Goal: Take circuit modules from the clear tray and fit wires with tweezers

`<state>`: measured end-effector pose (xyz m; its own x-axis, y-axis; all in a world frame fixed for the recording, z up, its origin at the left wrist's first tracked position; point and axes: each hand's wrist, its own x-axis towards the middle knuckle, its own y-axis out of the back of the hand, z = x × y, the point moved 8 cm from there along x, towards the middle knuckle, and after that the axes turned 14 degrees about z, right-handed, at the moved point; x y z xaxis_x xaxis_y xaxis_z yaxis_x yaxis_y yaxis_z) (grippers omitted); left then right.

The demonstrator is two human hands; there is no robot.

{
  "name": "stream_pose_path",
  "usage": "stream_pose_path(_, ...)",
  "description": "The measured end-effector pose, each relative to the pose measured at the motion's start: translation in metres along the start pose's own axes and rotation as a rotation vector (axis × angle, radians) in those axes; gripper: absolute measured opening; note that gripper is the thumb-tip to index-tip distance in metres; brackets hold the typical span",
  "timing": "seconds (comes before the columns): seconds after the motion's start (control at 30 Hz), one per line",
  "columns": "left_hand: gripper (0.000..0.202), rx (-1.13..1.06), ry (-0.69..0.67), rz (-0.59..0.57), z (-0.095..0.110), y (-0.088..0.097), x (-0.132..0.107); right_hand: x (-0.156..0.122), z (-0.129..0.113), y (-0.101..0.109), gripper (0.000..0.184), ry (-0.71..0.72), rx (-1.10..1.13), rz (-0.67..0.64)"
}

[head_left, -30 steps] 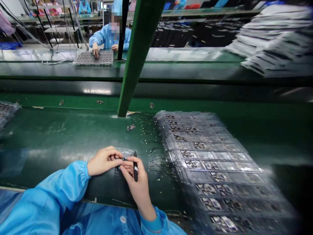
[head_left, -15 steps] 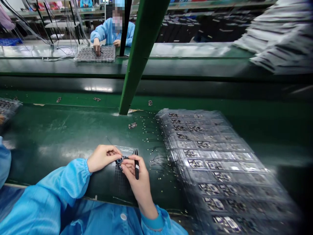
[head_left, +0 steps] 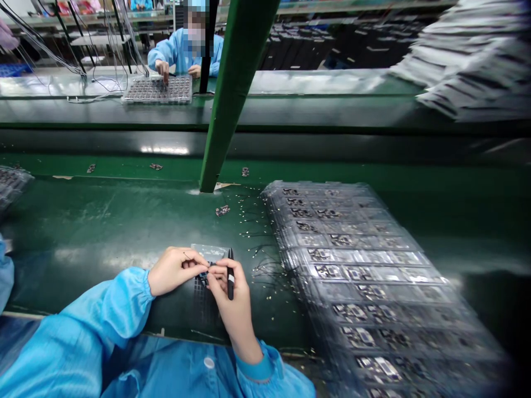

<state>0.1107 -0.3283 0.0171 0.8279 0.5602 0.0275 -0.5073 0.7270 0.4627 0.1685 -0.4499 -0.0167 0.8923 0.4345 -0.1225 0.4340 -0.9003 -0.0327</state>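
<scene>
My left hand (head_left: 174, 271) is closed, its thumb and fingers pinching a small dark circuit board (head_left: 202, 278). A thin black wire (head_left: 187, 256) shows against its fingers. My right hand (head_left: 233, 298) meets it at the board, fingertips pressed together at the board's right edge. Black tweezers (head_left: 230, 282) are held in the right hand, tips pointing up and away from the board. Whether the right fingertips also grip the wire's end is hidden. Beneath both hands lies a clear sheet with a grid pattern (head_left: 203, 304).
Stacked clear trays of circuit boards (head_left: 357, 276) stand at the right, with loose black wires (head_left: 265, 265) along their left edge. A lone board (head_left: 223, 210) lies ahead. A green post (head_left: 226, 105) rises from the bench. Opposite, a co-worker (head_left: 178, 52) handles another tray (head_left: 157, 91).
The wire end that stuck up above my left hand now lies lower, against the fingers. Both hands stay together at the board. The view has shifted slightly.
</scene>
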Motion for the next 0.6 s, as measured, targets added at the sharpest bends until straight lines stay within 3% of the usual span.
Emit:
stream_pose_path(0.3, 0.014, 0.049, 0.003, 0.027, -0.0015, -0.0030, -0.0019, -0.0001, -0.0089, 0.0013, 0.022, 0.054, -0.017, 0.049)
stream_pose_path(0.6, 0.016, -0.006, 0.012, 0.091, -0.0006, -0.0015, -0.0025, 0.0011, -0.0004, 0.0042, 0.026, 0.014, 0.011, 0.071)
